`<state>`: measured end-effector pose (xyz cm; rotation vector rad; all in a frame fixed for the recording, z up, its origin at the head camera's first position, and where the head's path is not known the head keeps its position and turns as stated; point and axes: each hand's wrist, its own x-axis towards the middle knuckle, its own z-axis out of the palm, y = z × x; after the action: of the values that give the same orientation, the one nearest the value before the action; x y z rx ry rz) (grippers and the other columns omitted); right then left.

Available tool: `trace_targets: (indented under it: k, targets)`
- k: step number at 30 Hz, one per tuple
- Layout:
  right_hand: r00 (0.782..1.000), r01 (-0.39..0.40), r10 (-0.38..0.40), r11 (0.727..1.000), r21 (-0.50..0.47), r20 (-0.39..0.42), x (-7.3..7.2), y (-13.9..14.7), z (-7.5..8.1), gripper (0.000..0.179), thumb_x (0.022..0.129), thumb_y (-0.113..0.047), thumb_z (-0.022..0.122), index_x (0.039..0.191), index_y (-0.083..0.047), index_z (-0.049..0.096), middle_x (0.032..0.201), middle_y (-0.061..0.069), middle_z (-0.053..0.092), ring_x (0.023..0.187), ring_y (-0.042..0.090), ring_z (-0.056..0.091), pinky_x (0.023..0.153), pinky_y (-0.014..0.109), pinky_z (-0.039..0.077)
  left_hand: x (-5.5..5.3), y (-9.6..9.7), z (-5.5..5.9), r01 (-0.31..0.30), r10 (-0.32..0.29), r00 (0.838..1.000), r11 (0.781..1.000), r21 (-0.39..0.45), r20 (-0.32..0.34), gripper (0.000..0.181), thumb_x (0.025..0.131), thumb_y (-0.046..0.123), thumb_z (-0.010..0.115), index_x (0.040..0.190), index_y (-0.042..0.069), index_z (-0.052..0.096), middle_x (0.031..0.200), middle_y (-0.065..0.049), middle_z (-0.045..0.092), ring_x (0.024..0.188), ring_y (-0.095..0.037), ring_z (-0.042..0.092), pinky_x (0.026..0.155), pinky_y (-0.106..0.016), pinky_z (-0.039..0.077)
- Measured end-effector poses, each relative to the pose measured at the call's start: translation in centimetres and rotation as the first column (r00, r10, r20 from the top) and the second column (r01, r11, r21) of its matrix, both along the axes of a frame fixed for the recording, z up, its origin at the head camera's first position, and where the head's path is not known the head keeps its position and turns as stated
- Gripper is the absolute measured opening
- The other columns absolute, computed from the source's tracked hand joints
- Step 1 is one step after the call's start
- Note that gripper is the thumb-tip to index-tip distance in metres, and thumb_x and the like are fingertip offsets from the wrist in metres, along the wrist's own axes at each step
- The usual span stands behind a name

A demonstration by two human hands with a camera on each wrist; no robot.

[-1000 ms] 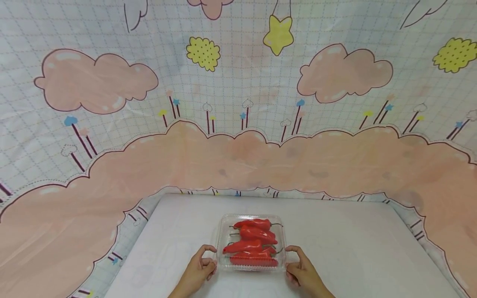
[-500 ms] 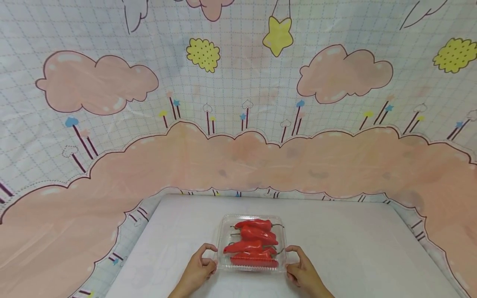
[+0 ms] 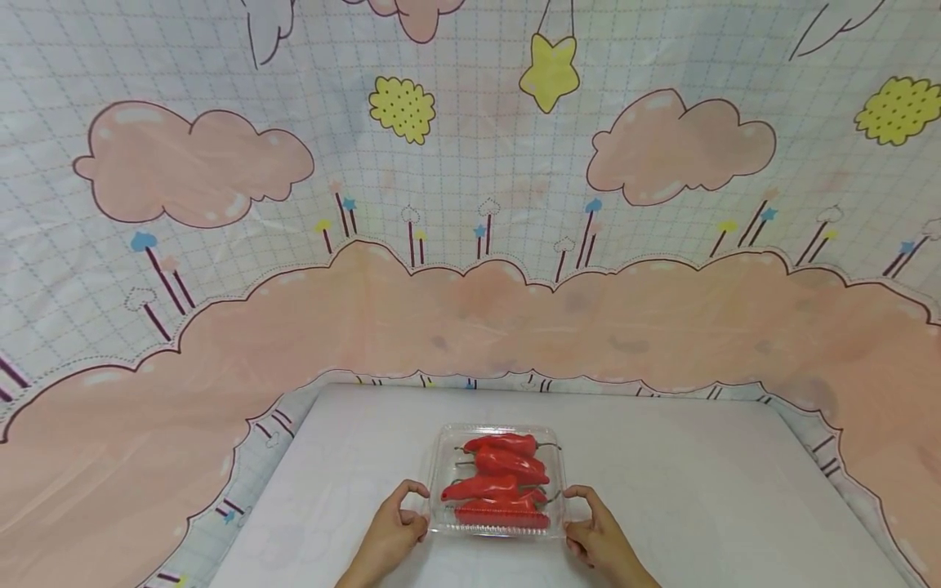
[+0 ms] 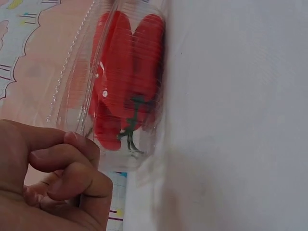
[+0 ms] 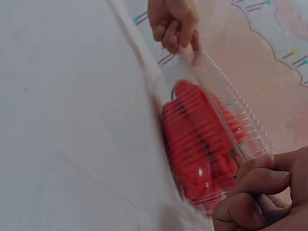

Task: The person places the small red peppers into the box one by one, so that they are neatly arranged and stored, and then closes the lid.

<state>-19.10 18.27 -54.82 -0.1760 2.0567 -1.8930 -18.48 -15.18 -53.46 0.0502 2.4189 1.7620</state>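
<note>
A clear plastic clamshell box (image 3: 500, 531) with its lid down lies at the near middle of the white table, several red peppers (image 3: 507, 464) with green stems inside it. On the box's left side, my left hand (image 3: 390, 529) grips the edge with curled fingers. My right hand (image 3: 601, 535) holds the opposite edge in the same way. Up close in the left wrist view, the fingers of the left hand (image 4: 57, 178) are bent at the rim. The right wrist view has the right hand (image 5: 264, 192) at the near corner and the left hand (image 5: 174, 21) at the far one.
The white tabletop (image 3: 698, 490) spreads around the box. Behind and along both sides hangs a cloth (image 3: 515, 318) printed with pink clouds, stars and a grid.
</note>
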Motion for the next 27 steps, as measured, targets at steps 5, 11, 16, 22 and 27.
trace_targets:
  k: [5,11,16,22,27]
  targets:
    - [0.999,0.037,-0.036,0.999,0.020,-0.003,0.0,-0.1,0.2,0.046,0.094,-0.002,0.051,0.135,0.000,0.031,0.059,-0.001,0.048,0.047,0.006,0.036,0.043,0.016,0.030,0.0,0.1,0.0,0.002,-0.002,1.000,1.000,-0.001,0.018,0.034,0.088,-0.001,0.057,0.120,0.002,0.048,0.056,0.004,0.052,0.047,-0.004,0.037,0.043,-0.015,0.028]
    - [0.997,0.068,-0.069,0.997,0.028,0.021,0.2,-0.2,-0.2,0.045,0.096,-0.005,0.050,0.137,-0.002,0.033,0.062,-0.001,0.053,0.048,0.006,0.038,0.044,0.016,0.032,0.1,-0.1,-0.3,0.016,-0.021,0.998,0.997,0.080,0.058,0.036,0.092,0.002,0.054,0.126,0.000,0.044,0.060,0.002,0.056,0.046,-0.006,0.042,0.042,-0.016,0.034]
    - [0.999,0.043,-0.043,0.998,0.050,0.005,0.2,0.3,-0.2,0.045,0.098,-0.010,0.050,0.138,-0.003,0.031,0.069,0.002,0.061,0.054,0.008,0.050,0.046,0.018,0.037,0.0,-0.3,-0.6,-0.036,0.036,0.999,0.999,0.038,0.021,0.038,0.095,0.012,0.057,0.130,0.003,0.045,0.063,-0.002,0.062,0.047,-0.010,0.052,0.046,-0.023,0.045]
    - [0.995,0.088,-0.081,0.987,0.137,-0.053,-0.1,2.0,-0.1,0.049,0.100,-0.013,0.049,0.143,-0.001,0.028,0.090,0.012,0.070,0.073,0.015,0.066,0.054,0.024,0.049,-0.4,-0.7,-0.6,-0.112,0.110,0.993,0.991,-0.073,-0.041,0.035,0.096,0.018,0.058,0.127,0.002,0.050,0.073,-0.006,0.067,0.056,-0.012,0.060,0.048,-0.023,0.044]
    - [0.981,0.177,-0.158,0.964,0.200,-0.111,-0.4,2.7,0.1,0.046,0.097,-0.010,0.055,0.139,-0.002,0.038,0.106,0.016,0.068,0.083,0.011,0.065,0.062,0.027,0.054,-0.5,-1.0,-0.4,-0.162,0.155,0.985,0.982,-0.097,-0.074,0.032,0.095,0.014,0.059,0.124,0.002,0.053,0.089,-0.010,0.069,0.067,-0.012,0.064,0.050,-0.023,0.049]
